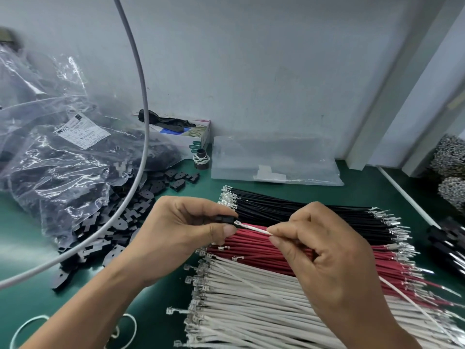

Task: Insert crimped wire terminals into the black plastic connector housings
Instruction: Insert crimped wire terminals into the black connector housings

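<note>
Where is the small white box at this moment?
In the head view, the white box stands at the back of the table against the wall, between the plastic bag of black housings and a flat clear bag.

Glossy clear plastic bag (50, 147), matt green table mat (156, 293), shiny metal terminals (227, 197).

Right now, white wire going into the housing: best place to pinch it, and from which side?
On the insulation just behind the crimped terminal, coming from the right along the white wire. The right hand pinches there now; the left hand holds the black housing with its opening facing right. A short grip likely limits buckling, and the terminal stays bare.
</note>
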